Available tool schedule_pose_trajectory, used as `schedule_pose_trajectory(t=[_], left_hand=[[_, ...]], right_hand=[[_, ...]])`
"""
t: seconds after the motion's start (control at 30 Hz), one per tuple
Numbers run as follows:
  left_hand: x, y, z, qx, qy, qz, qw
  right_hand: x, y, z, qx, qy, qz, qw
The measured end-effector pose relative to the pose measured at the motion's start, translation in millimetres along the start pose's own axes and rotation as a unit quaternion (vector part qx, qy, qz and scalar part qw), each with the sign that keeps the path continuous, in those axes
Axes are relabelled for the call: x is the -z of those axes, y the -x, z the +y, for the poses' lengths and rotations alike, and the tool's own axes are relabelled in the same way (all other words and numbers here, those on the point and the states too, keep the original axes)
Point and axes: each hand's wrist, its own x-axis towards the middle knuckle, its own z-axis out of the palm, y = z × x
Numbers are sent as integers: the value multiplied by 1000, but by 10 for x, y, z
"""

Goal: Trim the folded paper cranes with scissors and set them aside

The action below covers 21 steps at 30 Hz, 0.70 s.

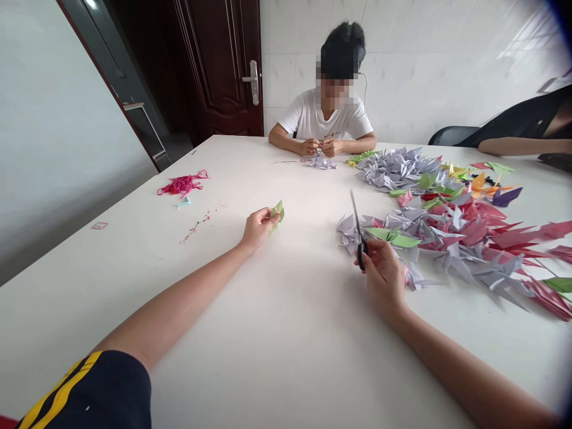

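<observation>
Pinched in the fingers of my left hand [259, 228] is a light green folded paper piece [279, 215], raised over the white table [268, 322]. My right hand [383, 271] grips a pair of scissors [356, 217] by the black handle, the blades pointing up and away from me. The two hands are well apart. Right beside my right hand lies a heap of folded paper cranes [465, 226], mostly white and pink. A green crane [395, 236] rests at the heap's near left side, close behind my right fingers.
Pink string [183, 183] lies bundled at the far left, with a small light blue item [184, 203] near it. Red bits [196, 227] are scattered nearby. Across the table a person [328, 113] in white works over pale folded paper [322, 162]. Another person's arm [522, 146] rests at the right.
</observation>
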Motion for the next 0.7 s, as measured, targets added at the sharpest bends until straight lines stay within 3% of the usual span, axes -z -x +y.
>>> schedule_pose_trajectory(t=[0.07,0.2,0.27,0.5,0.7], left_hand=[[15,-4,7,-13,-17,50,999],[133,-47,11,-62,-130,234,962],[169,-48,27,-82,-187,266,942],[-22,152,162,-111,-291,163,936],[-90,260,206,-196,-364,113,904]], right_hand=[[-19,-6,29,-4,-68,41,997],[-41,-31,-7,-8,-135,100,986],[-40,-45,-48,-2,-137,122,983],[-49,-51,-54,16,-161,142,977],[-59,-66,135,-31,-101,56,993]])
